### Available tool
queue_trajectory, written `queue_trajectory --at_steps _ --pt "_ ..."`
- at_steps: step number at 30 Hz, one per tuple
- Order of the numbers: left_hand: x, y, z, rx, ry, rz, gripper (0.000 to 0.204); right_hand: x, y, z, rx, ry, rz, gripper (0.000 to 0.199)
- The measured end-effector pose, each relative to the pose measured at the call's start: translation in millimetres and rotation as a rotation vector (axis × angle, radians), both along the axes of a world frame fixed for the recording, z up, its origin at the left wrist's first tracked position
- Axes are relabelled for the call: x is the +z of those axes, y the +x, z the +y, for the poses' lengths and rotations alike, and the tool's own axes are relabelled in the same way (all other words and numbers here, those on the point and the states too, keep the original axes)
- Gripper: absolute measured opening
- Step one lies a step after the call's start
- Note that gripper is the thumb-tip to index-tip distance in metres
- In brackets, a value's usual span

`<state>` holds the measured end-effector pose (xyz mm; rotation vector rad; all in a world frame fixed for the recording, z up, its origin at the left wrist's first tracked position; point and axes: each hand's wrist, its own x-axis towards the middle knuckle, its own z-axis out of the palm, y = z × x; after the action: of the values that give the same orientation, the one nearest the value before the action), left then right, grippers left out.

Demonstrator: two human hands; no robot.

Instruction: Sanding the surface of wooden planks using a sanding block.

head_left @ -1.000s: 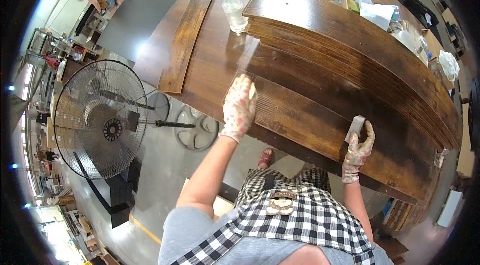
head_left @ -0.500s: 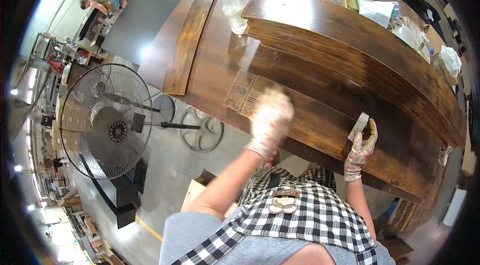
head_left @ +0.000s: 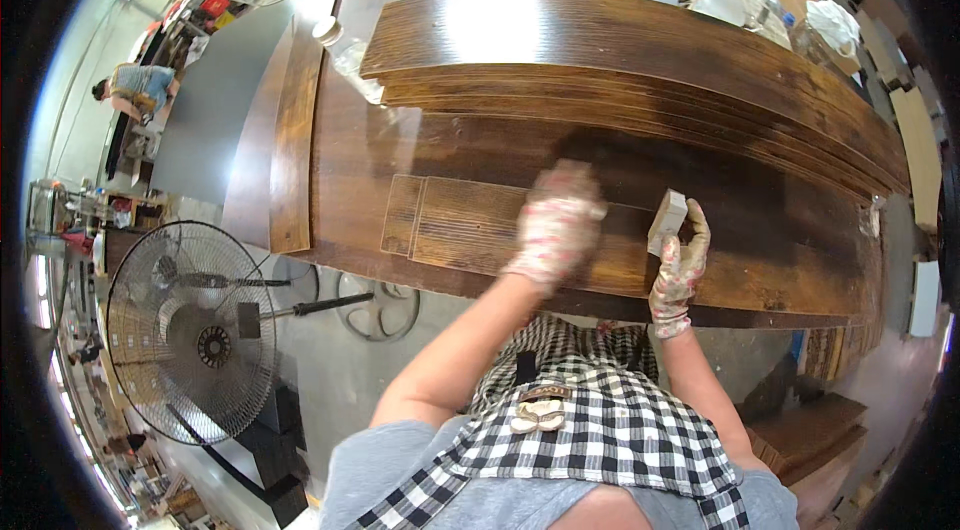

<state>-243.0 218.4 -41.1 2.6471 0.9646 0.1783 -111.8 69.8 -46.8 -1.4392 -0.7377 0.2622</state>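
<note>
Over on the left, a black pedestal fan (head_left: pixel 213 347) stands on the grey floor (head_left: pixel 325 380) near the brown counter (head_left: pixel 350 165); beyond are a pale wall (head_left: pixel 80 70) and bright, window-like strips (head_left: pixel 42 288).

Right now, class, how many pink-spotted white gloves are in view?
2: left hand, over the brown wooden board; right hand, holding a pale rectangular block. Others may be hidden.
</note>
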Motion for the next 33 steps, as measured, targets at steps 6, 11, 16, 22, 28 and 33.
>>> queue_trajectory --at_steps 6,11,16,22,28,33 --pt "56 -8 3 -0.062 0.046 -0.063 0.036 -2 4 2 -0.072 0.189 0.184 0.06" --pt "20 0 3 -0.14 0.258 -0.183 0.039 4 1 3 -0.08 0.146 0.087 0.062" --pt "8 71 -41 -0.245 0.109 -0.108 0.043 12 31 -26 -0.112 0.148 0.214 0.066" --pt "21 61 -38 -0.241 0.147 -0.174 0.04 11 179 -161 -0.487 0.225 0.216 0.054" --pt "21 67 -47 -0.141 0.172 -0.13 0.04 43 399 -308 -0.956 0.116 -0.068 0.045" --pt "11 94 -69 0.009 0.135 -0.148 0.039 14 470 -343 -0.939 0.01 0.083 0.046"
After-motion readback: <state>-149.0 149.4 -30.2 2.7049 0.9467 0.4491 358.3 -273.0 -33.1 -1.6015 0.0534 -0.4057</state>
